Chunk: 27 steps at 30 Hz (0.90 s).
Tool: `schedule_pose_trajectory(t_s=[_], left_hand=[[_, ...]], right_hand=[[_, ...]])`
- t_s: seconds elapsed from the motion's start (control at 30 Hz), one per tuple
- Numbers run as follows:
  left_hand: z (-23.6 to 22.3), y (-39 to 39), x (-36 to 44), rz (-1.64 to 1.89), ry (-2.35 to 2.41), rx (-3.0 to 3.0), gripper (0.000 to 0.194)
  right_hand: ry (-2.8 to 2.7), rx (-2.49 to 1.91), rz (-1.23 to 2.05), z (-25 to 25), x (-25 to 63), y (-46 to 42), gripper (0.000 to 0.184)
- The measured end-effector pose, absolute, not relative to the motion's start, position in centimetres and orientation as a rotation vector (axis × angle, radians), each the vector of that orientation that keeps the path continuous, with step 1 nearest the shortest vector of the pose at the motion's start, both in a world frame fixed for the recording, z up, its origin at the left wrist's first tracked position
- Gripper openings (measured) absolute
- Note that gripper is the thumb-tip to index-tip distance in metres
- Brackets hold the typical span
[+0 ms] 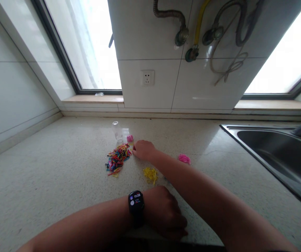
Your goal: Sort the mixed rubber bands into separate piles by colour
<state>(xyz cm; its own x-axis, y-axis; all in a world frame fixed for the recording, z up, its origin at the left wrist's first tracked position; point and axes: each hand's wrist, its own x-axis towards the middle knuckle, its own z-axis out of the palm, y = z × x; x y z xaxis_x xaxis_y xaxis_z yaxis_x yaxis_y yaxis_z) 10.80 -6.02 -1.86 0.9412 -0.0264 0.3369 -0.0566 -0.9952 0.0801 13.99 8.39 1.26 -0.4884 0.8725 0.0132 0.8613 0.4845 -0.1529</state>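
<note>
A clear, see-through plastic cylinder (117, 132) stands on the speckled pale stone countertop (61, 182), its round mouth upward and the counter's surface showing through its wall. A small bright pink piece (130, 138) sits just beside it. In front lies a loose heap of thin multicoloured bands (117, 159); nearer the middle is a yellow tangle of bands (150, 174), with a pink clump of bands (184, 159) farther right. The right hand (144, 149) is curled, fingertips down beside the mixed heap; whether they pinch a band I cannot tell. The left hand (166, 211), below the yellow tangle, is loosely folded, its palm hidden, so its grip cannot be told.
</note>
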Motion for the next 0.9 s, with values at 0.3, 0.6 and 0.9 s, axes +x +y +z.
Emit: schedule_pose_trajectory(t_s=[0.3, 0.6, 0.9], left_hand=[[-1.9, -6.3, 10.9, 0.602, -0.036, 3.000, 0.035], [-2.5, -6.3, 11.0, 0.635, -0.051, 3.006, 0.035], [-2.8, -6.3, 11.0, 0.704, -0.058, 3.008, 0.036]], right_hand=[[-2.638, -1.253, 0.405, 4.2, 19.3, 5.9, 0.021], [-2.725, -1.088, 0.583, 3.7, 24.4, 1.2, 0.015], [-2.088, -1.297, 0.466, 2.0, 34.7, 3.1, 0.028]])
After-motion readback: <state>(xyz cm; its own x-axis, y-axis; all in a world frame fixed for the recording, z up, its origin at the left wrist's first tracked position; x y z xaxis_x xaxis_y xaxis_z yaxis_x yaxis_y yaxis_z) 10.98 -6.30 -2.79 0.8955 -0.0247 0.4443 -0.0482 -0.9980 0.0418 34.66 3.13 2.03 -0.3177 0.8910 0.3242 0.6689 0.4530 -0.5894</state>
